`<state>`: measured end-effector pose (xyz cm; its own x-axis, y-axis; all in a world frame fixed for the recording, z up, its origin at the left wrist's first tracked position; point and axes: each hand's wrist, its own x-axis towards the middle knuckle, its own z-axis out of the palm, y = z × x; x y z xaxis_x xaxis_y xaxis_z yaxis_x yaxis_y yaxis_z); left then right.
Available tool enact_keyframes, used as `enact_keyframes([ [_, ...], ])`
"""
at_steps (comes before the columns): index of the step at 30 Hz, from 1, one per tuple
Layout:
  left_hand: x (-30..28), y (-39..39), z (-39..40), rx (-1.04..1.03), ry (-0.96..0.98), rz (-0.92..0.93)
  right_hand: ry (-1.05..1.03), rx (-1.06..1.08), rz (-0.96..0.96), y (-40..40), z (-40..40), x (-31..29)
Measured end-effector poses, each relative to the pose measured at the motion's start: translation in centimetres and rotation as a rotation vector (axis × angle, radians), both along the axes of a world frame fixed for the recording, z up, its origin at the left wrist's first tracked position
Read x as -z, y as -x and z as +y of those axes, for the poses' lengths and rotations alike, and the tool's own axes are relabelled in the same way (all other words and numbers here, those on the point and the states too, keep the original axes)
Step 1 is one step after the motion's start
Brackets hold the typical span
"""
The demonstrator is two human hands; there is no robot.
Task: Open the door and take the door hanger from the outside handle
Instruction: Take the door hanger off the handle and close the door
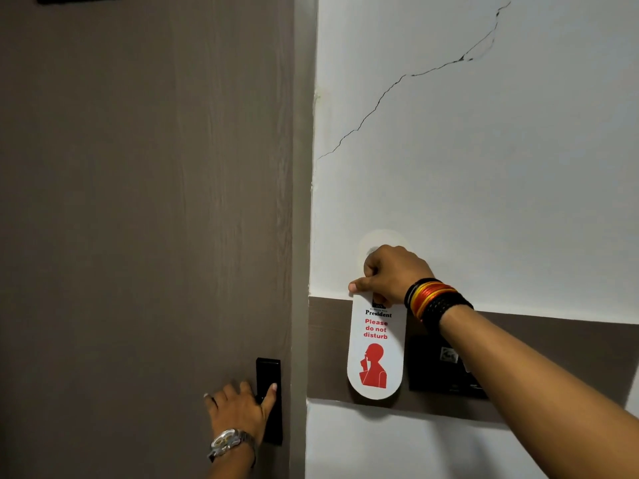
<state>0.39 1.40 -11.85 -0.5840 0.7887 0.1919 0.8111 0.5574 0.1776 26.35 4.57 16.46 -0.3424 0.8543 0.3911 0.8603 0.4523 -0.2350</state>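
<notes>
A white door hanger (pixel 376 354) with red "Please do not disturb" lettering and a red figure hangs flat against the wall, right of the door. My right hand (pixel 390 273) is closed around its upper part, thumb pinching the left edge. The grey-brown wooden door (pixel 145 202) fills the left half and looks closed against its frame. My left hand (pixel 240 411), wearing a wristwatch, lies flat on the door with fingers spread, the thumb resting on the black lock plate (pixel 269 399). The handle itself is hidden behind this hand.
The door frame (pixel 300 236) runs vertically between door and white wall. A crack (pixel 408 77) crosses the wall above. A brown band (pixel 536 340) spans the wall, carrying a black switch panel (pixel 439 368) partly behind my right forearm.
</notes>
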Motion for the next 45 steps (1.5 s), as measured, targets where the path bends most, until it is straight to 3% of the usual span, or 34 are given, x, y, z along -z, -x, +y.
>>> enact_keyframes([
  [9, -0.7, 0.2, -0.4, 0.018, 0.133, -0.093, -0.033, 0.098, -0.05, 0.9, -1.2, 0.1],
  [11, -1.0, -0.3, -1.2, 0.042, -0.035, -0.168, -0.064, 0.123, -0.065, 1.0, -1.6, 0.4],
  [14, -2.3, -2.5, -3.3, 0.178, -0.603, -0.286, -0.129, 0.104, -0.071, 1.6, -2.2, 0.8],
  [16, -5.4, -4.6, -5.2, 0.384, -0.802, -0.523, -0.158, 0.08, -0.06, 2.1, -2.7, 0.7],
  [20, -11.1, -7.7, -6.7, 0.708, -0.738, -0.77, -0.102, 0.014, -0.042, 3.3, -4.1, 0.3],
  [24, -13.5, -10.0, -5.9, 0.736, -0.709, -0.91, -0.191, -0.052, -0.031, 2.5, -6.2, 0.0],
  [28, -13.7, -13.7, -5.5, 0.721, -0.74, -1.12, -0.251, -0.223, 0.401, -4.2, -8.3, 0.8],
  [30, -13.8, -16.6, -5.7, 0.751, -0.726, -1.196, -0.314, -0.193, 0.605, -9.4, -9.0, 2.0],
  [32, -14.0, -20.4, -5.8, 0.809, -0.674, -1.228, -0.262, -0.086, 0.667, -15.1, -9.2, 3.7],
  [36, -13.5, -29.9, -5.5, 0.903, -0.555, -1.244, 0.122, -0.062, 0.825, -25.4, -8.5, 8.5],
  [45, -2.9, -56.9, -4.3, 0.903, -0.259, -1.258, 0.284, 0.188, 1.032, -51.6, -9.0, 22.2],
])
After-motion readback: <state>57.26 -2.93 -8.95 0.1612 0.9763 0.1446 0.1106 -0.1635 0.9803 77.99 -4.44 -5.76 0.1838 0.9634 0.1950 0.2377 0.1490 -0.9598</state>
